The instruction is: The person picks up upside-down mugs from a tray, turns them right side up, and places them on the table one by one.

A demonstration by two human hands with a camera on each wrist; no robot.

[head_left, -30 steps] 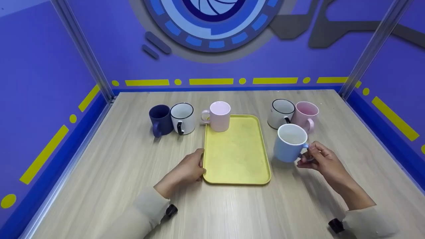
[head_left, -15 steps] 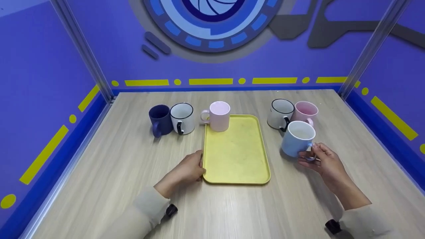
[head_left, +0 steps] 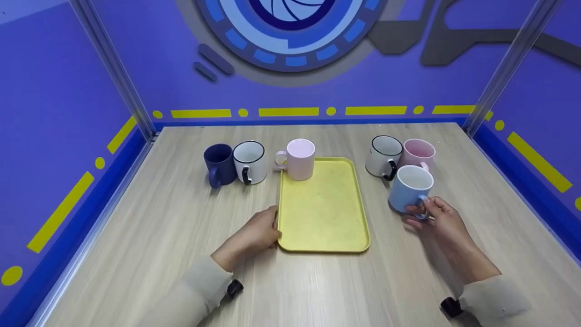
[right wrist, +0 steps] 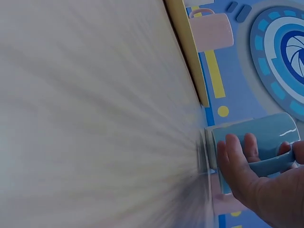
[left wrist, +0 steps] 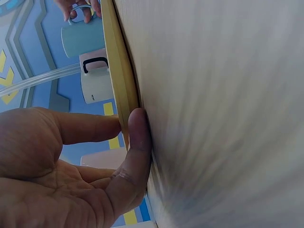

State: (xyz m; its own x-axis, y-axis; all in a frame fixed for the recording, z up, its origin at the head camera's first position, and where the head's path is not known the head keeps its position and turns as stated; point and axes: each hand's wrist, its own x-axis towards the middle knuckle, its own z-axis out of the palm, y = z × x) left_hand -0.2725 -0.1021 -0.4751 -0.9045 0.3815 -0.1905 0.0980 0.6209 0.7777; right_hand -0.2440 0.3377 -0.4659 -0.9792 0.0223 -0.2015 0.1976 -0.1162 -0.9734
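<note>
My left hand (head_left: 258, 229) holds the left edge of a yellow rectangular tray (head_left: 324, 213). In the left wrist view, thumb and fingers pinch the tray's rim (left wrist: 119, 61) low against the table. A pale pink mug (head_left: 301, 164) stands upright on the tray's far left corner, its handle jutting past the edge. To the right of the tray, my right hand (head_left: 442, 222) grips the handle of a light blue mug (head_left: 404, 193). That mug is upright, its base right at the tabletop. The right wrist view shows my fingers (right wrist: 232, 154) curled by its handle.
Behind the blue mug stand a black-rimmed white mug (head_left: 382, 159) and a pink mug (head_left: 416, 152), partly overlapped by it. At the left are a navy mug (head_left: 221, 161) and another black-rimmed white mug (head_left: 252, 163). Blue panel walls (head_left: 290, 97) border the wooden table (head_left: 313, 290).
My right hand has carried the blue mug right, away from the tray, and slightly back and down toward the tabletop. The left hand and tray stay put.
</note>
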